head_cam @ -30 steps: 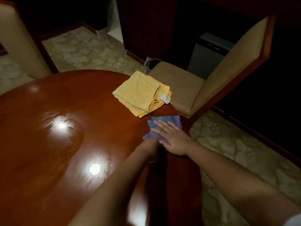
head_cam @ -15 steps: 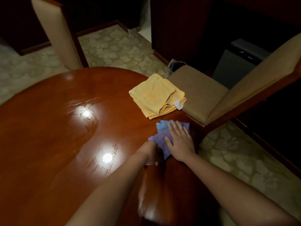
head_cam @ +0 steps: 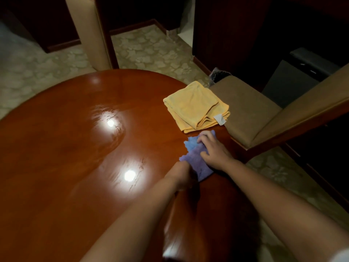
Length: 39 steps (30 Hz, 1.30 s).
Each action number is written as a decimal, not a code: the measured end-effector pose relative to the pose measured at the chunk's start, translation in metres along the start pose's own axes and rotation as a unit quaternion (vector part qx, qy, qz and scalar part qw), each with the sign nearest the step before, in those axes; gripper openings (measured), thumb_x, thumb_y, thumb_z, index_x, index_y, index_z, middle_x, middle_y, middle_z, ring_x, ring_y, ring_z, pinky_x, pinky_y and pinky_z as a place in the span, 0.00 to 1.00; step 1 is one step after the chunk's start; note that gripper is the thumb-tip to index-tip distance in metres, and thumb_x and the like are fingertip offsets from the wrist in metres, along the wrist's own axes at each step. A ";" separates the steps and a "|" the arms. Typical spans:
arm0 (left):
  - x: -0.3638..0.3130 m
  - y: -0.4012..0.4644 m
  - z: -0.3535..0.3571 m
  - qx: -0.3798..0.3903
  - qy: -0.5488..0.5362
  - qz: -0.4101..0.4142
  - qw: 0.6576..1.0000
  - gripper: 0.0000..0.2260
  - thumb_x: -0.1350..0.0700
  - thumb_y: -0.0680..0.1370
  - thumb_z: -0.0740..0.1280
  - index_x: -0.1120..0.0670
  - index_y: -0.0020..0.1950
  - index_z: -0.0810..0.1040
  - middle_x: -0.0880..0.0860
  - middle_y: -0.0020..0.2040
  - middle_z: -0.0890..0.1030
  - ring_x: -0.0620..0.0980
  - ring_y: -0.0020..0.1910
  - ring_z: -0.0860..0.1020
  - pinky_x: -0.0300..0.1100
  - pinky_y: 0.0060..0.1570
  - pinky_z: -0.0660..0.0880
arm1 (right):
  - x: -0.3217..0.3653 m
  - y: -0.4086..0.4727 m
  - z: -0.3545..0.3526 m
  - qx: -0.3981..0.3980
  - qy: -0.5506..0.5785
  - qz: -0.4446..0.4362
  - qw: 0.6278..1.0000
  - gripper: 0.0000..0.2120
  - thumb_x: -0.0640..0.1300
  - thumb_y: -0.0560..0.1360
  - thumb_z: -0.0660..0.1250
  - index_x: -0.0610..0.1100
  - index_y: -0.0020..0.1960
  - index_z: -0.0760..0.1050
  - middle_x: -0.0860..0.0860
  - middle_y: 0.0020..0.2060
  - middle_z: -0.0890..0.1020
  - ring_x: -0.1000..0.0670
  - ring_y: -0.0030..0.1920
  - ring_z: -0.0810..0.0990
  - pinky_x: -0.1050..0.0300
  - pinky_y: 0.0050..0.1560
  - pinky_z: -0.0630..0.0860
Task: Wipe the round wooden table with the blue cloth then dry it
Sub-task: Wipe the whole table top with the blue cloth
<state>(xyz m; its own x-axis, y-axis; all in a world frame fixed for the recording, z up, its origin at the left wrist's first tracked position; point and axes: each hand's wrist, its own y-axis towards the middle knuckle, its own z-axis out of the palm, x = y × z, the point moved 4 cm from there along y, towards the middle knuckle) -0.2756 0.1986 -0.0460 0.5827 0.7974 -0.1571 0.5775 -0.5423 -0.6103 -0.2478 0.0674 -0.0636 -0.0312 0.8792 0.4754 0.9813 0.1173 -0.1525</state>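
Observation:
The blue cloth (head_cam: 196, 157) lies bunched on the round wooden table (head_cam: 75, 157), near its right edge. My right hand (head_cam: 213, 152) lies on top of the cloth, and its fingers curl over the cloth's far end. My left hand (head_cam: 180, 172) is curled at the cloth's near left corner and grips it there, with its fingertips hidden underneath. Wet streaks shine on the table top around two lamp reflections.
A folded yellow cloth (head_cam: 196, 106) lies on the table just beyond the blue one. An upholstered chair (head_cam: 251, 110) stands against the right edge. Another chair back (head_cam: 88, 31) rises behind the table. A dark bin (head_cam: 302, 72) stands at the far right on patterned carpet.
My right hand's fingers went from flat on the blue cloth to curled over its far end. The view has shifted left, showing more of the far chair.

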 end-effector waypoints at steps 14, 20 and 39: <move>-0.004 -0.012 -0.003 -0.058 -0.221 -0.027 0.973 0.12 0.62 0.79 0.62 0.69 0.54 0.79 0.67 0.53 0.79 0.64 0.55 0.75 0.48 0.50 0.65 | 0.008 -0.008 0.009 0.005 -0.009 0.114 0.993 0.31 0.41 0.79 0.56 0.45 0.79 0.48 0.50 0.78 0.48 0.50 0.77 0.44 0.55 0.74 0.50; -0.002 -0.011 0.001 -0.068 -0.250 -0.022 0.966 0.13 0.63 0.78 0.62 0.63 0.33 0.73 0.69 0.45 0.77 0.65 0.49 0.76 0.50 0.46 0.67 | 0.015 0.008 0.008 0.027 -0.030 0.037 0.999 0.29 0.40 0.75 0.58 0.47 0.76 0.58 0.52 0.77 0.55 0.51 0.77 0.50 0.54 0.73 0.53; 0.066 -0.071 0.046 -0.105 -0.196 -0.048 0.974 0.11 0.60 0.79 0.60 0.62 0.58 0.77 0.61 0.57 0.78 0.59 0.57 0.77 0.44 0.52 0.73 | 0.107 0.006 0.068 0.032 -0.079 -0.085 0.993 0.35 0.57 0.71 0.44 0.45 0.76 0.59 0.51 0.76 0.58 0.51 0.77 0.52 0.57 0.74 0.48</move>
<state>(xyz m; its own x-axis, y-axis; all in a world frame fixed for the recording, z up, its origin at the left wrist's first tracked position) -0.3045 0.3017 -0.0493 0.2811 0.8645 -0.4168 0.7463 -0.4699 -0.4714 -0.2577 0.1938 -0.0724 -0.2303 0.9050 0.3577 0.9452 0.2955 -0.1392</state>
